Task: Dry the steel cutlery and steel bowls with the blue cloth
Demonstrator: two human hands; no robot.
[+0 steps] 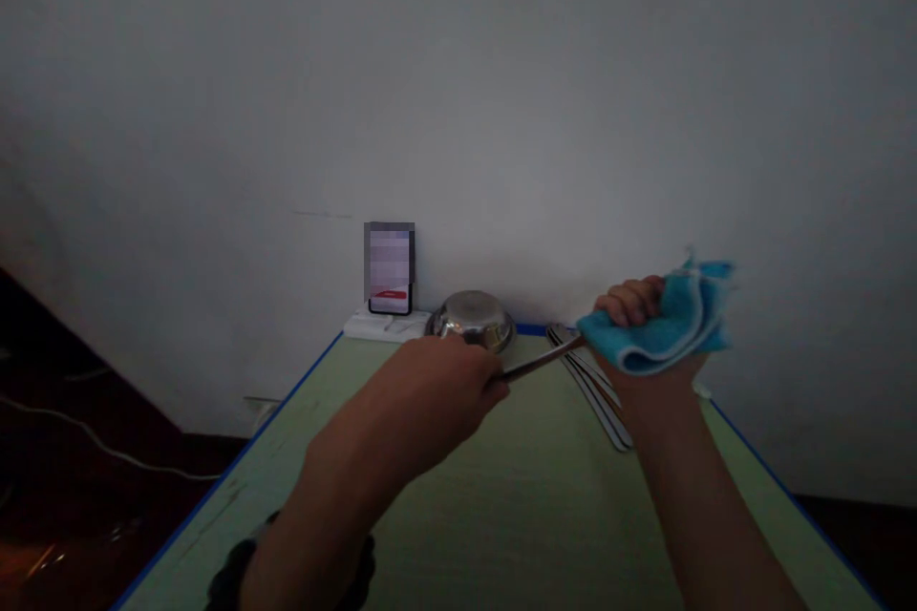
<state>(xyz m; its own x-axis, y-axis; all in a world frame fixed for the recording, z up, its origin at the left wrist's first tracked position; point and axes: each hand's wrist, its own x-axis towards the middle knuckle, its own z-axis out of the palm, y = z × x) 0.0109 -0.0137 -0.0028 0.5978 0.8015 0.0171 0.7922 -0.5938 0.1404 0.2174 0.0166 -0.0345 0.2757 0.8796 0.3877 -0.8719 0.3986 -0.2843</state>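
Note:
My left hand (437, 387) is closed round the handle end of a thin metal utensil (537, 363) that slants up to the right. My right hand (634, 305) is closed on a blue cloth (677, 320), which is wrapped over the utensil's other end, hiding that end. Both hands are held above a green table (501, 496). Behind my left hand an upturned steel bowl (473, 318) sits at the table's far edge.
Several metal utensils (594, 391) lie on the table under my right wrist. A phone (390, 269) stands upright on a white block (383, 325) against the white wall. The table has a blue rim. A white cable (100, 444) runs over the dark floor at left.

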